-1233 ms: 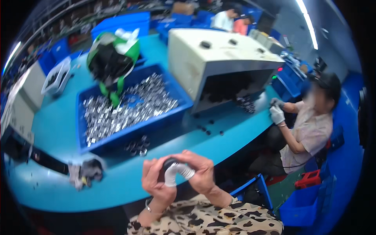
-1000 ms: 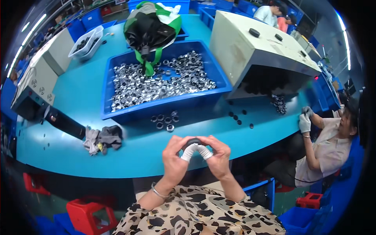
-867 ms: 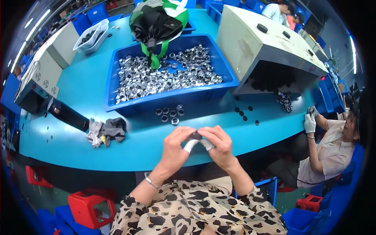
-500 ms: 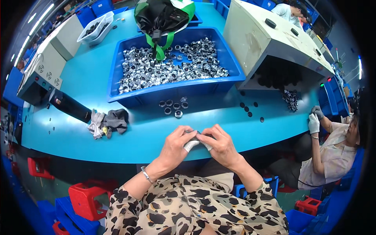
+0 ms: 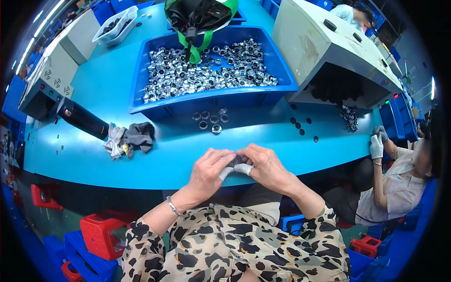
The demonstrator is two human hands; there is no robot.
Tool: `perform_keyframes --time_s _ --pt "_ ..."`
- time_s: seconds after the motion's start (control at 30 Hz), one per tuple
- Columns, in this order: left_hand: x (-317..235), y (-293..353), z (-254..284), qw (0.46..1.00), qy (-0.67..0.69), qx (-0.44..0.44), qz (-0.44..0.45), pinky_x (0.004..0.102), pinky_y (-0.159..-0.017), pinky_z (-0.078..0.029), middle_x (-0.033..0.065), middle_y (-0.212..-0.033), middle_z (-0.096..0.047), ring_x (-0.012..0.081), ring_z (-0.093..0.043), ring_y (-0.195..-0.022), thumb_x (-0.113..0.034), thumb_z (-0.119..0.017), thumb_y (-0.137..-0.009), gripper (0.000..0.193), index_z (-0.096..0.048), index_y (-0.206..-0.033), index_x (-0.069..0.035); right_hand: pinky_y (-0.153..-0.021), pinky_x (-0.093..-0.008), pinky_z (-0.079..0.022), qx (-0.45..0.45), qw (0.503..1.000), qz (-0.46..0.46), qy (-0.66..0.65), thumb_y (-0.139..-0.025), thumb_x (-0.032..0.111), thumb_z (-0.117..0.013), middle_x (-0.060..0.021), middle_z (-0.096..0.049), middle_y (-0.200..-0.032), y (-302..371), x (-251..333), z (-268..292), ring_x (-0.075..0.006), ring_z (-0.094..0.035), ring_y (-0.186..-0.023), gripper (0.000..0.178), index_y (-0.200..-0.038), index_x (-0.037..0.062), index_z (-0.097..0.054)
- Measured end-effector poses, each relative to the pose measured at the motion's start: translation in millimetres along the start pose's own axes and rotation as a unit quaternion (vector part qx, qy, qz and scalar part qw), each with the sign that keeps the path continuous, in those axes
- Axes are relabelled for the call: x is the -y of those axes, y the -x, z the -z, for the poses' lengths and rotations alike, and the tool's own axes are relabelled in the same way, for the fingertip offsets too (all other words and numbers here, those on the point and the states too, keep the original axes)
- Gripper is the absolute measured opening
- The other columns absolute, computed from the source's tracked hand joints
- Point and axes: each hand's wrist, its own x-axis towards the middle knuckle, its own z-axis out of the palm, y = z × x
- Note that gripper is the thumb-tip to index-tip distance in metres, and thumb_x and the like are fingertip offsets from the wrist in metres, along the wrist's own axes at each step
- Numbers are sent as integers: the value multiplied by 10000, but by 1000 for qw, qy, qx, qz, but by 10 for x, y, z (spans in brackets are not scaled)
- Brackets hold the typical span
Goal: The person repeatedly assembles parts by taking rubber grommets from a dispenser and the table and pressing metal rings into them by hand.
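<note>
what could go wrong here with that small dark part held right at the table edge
1. Both hands, left hand and right hand, pinch the small dark part over the table edge; a slip would likely drop it to the floor.
2. Loose rings lie just ahead of the hands; a forward reach could scatter them.

1 head-worn fisheye view, steeply downward over close hands point(image 5: 237, 169) and blue table point(image 5: 94, 160) beyond.
</note>
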Motion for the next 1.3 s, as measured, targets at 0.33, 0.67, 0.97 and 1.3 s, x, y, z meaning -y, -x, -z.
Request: perform_keyframes --time_s 0.33,0.67,0.97,1.3 --pt "-43 156 -88 993 52 -51 96 447 -750 -549 239 -1004 -670 438 -671 -897 62 -762 -710 532 -560 -1201 25 -964 -501 -462 -164 970 176 31 -879 139 -633 -249 -533 -1241 -621 190 -487 -435 -516 -1097 555 -1398 13 -480" --pt "-193 521 273 936 222 -9 272 382 -712 -577 213 -875 -730 338 -748 -844 -9 -755 -830 215 -635 -991 67 -992 -492 -413 8 972 171 163 -929 418 -642 -207 -527 -1256 -668 364 -557 -377 -506 -1141 650 -1425 34 -469" --pt "-220 56 796 995 -50 77 -36 486 -1061 -454 198 -1361 -589 404 -530 -1283 -136 -811 -739 605 -620 -1291 24 -1134 -523 -300 70 939 230 245 -964 359 -540 -256 -470 -1407 -728 242 -704 -400 -442 -1317 562 -1437 64 -464" --pt "380 -379 172 938 -42 214 -270 533 -1080 -404 302 -1381 -545 426 -548 -1280 -148 -522 -867 647 -424 -1452 110 -1251 -505 -155 -97 -138 135 976 -1007 469 -371 -111 -261 -1654 -653 -71 -1375 -315 -231 -1509 612 -1571 233 -341"
